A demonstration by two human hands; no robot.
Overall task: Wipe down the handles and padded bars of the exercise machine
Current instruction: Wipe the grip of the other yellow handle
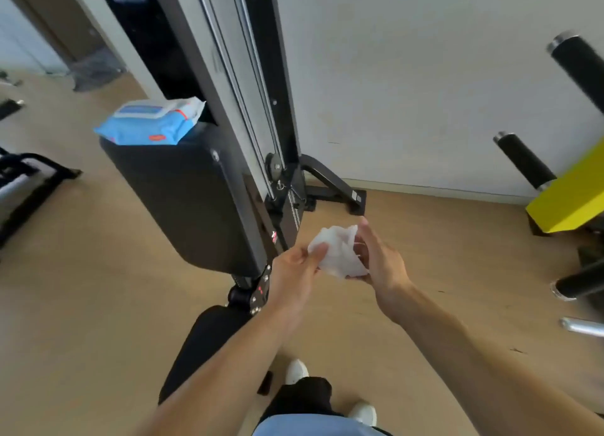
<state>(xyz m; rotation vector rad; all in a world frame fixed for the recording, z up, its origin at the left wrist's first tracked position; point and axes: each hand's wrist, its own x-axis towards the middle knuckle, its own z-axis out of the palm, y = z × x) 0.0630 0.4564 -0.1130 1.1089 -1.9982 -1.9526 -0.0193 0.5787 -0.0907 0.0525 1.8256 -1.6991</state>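
A crumpled white wipe (338, 252) is held between both hands above the wooden floor. My left hand (295, 269) pinches its left edge with thumb and fingers. My right hand (380, 261) cups and grips its right side. Just left of the hands stands the exercise machine's black padded backrest (183, 200), with the black seat pad (209, 341) below it. Black padded roller bars (523, 159) (580, 66) stick out at the right, and another black roller (578, 283) lies lower right.
A blue pack of wipes (152, 122) lies on top of the backrest. The machine's upright column (242, 76) and base foot (333, 187) stand against a white wall. A yellow machine part (570, 197) is at right, a chrome bar (581, 326) below it. Another black frame (29, 174) sits at left.
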